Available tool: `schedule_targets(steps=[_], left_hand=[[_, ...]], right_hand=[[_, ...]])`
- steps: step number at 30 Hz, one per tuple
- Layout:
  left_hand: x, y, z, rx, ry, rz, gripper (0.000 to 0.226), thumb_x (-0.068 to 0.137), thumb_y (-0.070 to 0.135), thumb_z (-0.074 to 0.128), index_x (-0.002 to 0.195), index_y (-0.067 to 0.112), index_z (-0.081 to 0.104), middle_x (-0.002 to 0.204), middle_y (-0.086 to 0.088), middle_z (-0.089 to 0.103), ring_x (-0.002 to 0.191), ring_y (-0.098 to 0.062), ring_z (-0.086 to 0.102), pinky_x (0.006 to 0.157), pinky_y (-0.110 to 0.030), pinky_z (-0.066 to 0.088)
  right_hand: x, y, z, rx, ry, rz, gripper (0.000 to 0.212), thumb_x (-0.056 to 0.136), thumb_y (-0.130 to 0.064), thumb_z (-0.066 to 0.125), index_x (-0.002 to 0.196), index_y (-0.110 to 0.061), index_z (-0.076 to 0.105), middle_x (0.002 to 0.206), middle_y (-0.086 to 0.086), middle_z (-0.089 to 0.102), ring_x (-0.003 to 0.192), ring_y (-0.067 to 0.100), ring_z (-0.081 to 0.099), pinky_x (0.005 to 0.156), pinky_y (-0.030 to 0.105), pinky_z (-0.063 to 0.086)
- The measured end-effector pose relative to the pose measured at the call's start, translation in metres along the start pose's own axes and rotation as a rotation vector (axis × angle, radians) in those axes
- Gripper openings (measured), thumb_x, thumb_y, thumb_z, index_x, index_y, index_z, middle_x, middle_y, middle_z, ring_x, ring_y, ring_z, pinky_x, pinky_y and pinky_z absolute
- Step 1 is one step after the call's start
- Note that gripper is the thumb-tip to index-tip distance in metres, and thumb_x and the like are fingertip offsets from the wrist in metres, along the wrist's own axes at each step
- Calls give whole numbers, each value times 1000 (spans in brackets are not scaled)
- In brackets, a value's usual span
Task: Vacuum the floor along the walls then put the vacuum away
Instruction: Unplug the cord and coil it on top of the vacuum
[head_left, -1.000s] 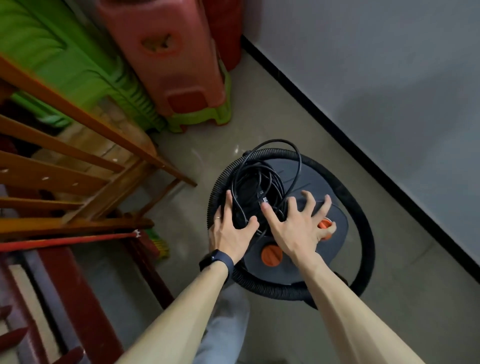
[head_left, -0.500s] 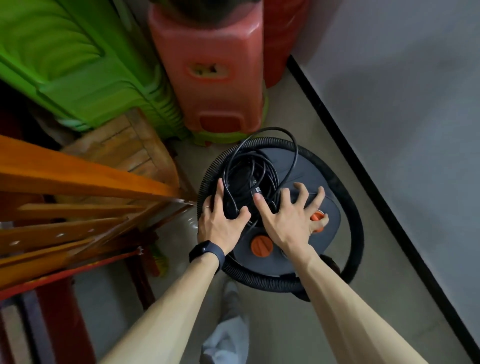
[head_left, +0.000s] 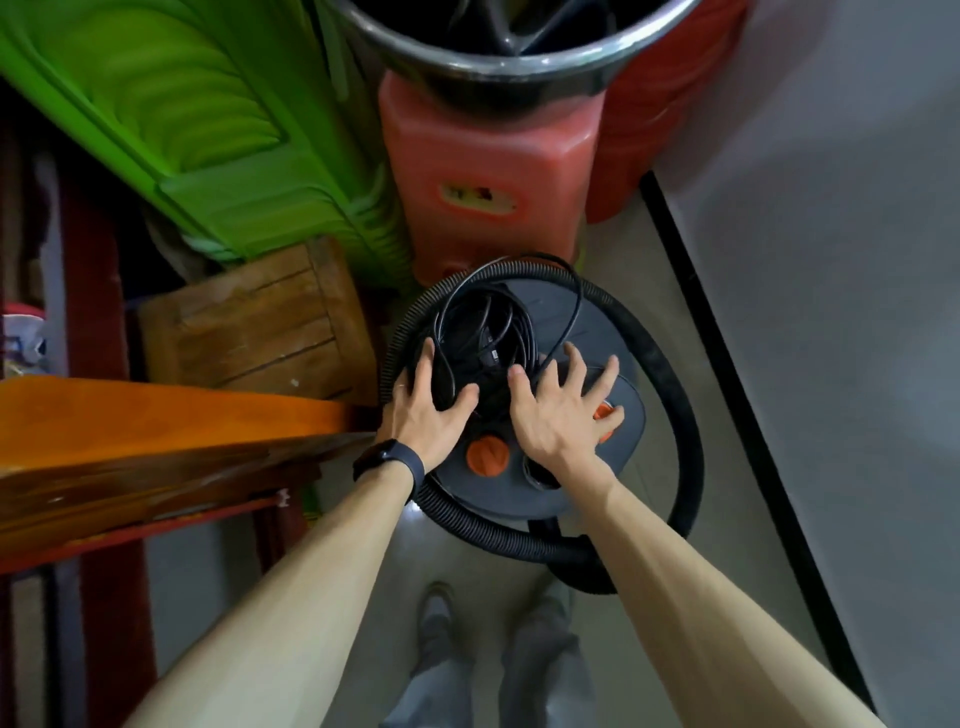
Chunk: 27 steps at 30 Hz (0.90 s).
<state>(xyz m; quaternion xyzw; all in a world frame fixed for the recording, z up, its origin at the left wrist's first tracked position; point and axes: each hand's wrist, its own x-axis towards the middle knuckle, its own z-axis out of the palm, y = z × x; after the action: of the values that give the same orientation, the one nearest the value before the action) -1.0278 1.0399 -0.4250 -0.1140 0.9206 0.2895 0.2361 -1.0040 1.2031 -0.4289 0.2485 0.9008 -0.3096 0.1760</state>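
Grey tiled floor (head_left: 743, 519) runs as a narrow lane under me, with my shoes (head_left: 436, 608) at its near end and open tile on either side of them. To my right the lane is edged by a black skirting strip (head_left: 748, 415) at the foot of a pale wall (head_left: 857, 260); to my left it is hemmed by the edge of an orange wooden frame (head_left: 156, 415). The vacuum (head_left: 519, 493) stands on the floor between the two. Its ribbed hose (head_left: 685, 431) is looped around the round lid and bulges toward the skirting, leaving a strip of bare tile between them. My left hand (head_left: 426, 415), a dark band (head_left: 387, 457) on its wrist, lies with fingers spread and nearly straight over the bundled black cord (head_left: 467, 322) and the hose on the left rim, pressing, not gripping. My right hand (head_left: 561, 415) is splayed flat on the lid, fingers straight and wide apart, closed round nothing, its outer edge by one orange knob (head_left: 602, 413); another knob (head_left: 487, 456) shows between my wrists. Just left of the vacuum sits a wooden crate (head_left: 249, 322). Beyond, the vacuum's far edge is close against a red plastic stool (head_left: 493, 171) with a metal basin (head_left: 498, 67) on top, and stacked green stools (head_left: 182, 130) lean at the far left.
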Motion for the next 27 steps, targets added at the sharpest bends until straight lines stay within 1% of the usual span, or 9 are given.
schedule_targets(steps=[4, 8, 12, 14, 17, 19, 21, 24, 27], left_hand=[[-39, 10, 16, -30, 60, 30, 101, 70, 79, 55, 146, 59, -9, 159, -22, 12, 140, -45, 29, 109, -53, 34], [-62, 21, 39, 12, 87, -19, 121, 59, 81, 62, 144, 58, -20, 159, -28, -8, 138, -55, 27, 103, -61, 39], [-58, 22, 50, 3, 86, -11, 129, 54, 82, 68, 144, 57, -22, 159, -28, -7, 138, -56, 26, 102, -62, 40], [-55, 20, 51, -16, 65, -17, 130, 53, 81, 69, 143, 58, -21, 159, -26, -9, 140, -54, 23, 104, -62, 39], [-55, 20, 51, 79, 130, -3, 125, 56, 85, 63, 149, 52, -15, 160, -20, -19, 141, -53, 19, 106, -67, 31], [-58, 21, 51, 266, 261, 126, 122, 61, 89, 53, 156, 38, -4, 161, -16, -19, 146, -48, 10, 110, -71, 16], [-58, 18, 50, 409, 280, 305, 115, 70, 88, 46, 158, 28, 0, 164, -10, -13, 150, -38, 6, 111, -71, 12], [-56, 15, 52, 427, 173, 374, 108, 79, 79, 48, 157, 25, -4, 164, -4, -14, 151, -30, 5, 109, -70, 23], [-56, 20, 54, 432, 153, 332, 109, 79, 75, 51, 157, 26, -7, 163, -1, -18, 151, -29, 2, 110, -68, 24]], right_hand=[[-34, 57, -13, -178, 124, -160, 69, 99, -50, 41, 163, -33, 22, 174, 4, 8, 159, 20, -2, 116, 69, 17], [-52, 94, -20, -102, 135, -59, 107, 95, -65, 54, 165, -7, -2, 172, 17, 3, 159, 32, 3, 122, 68, 16], [-42, 83, -31, 24, 301, -125, 117, 91, -65, 64, 163, 1, 0, 170, 23, 5, 156, 39, 12, 123, 58, 17], [-33, 76, -33, 248, 340, 9, 117, 89, -68, 60, 163, -1, 0, 172, 21, 2, 157, 37, 11, 126, 56, 16], [-27, 79, -26, 203, 201, 114, 109, 92, -77, 47, 166, -13, -3, 174, 10, -1, 160, 28, 1, 125, 63, 9], [-31, 89, -22, 98, 81, 85, 109, 87, -84, 44, 164, -27, -6, 173, 5, 0, 159, 26, -1, 124, 65, 6], [-27, 96, -19, 120, 54, 68, 109, 82, -88, 46, 162, -33, -5, 171, 8, 5, 158, 29, 7, 123, 64, 13], [-21, 99, -21, 284, 27, 108, 116, 79, -82, 62, 163, -27, 4, 168, 10, 12, 155, 32, 20, 125, 49, 22], [-20, 99, -21, 505, 70, 115, 110, 73, -66, 83, 152, -11, 30, 151, 13, 38, 143, 30, 41, 123, 45, 34]])
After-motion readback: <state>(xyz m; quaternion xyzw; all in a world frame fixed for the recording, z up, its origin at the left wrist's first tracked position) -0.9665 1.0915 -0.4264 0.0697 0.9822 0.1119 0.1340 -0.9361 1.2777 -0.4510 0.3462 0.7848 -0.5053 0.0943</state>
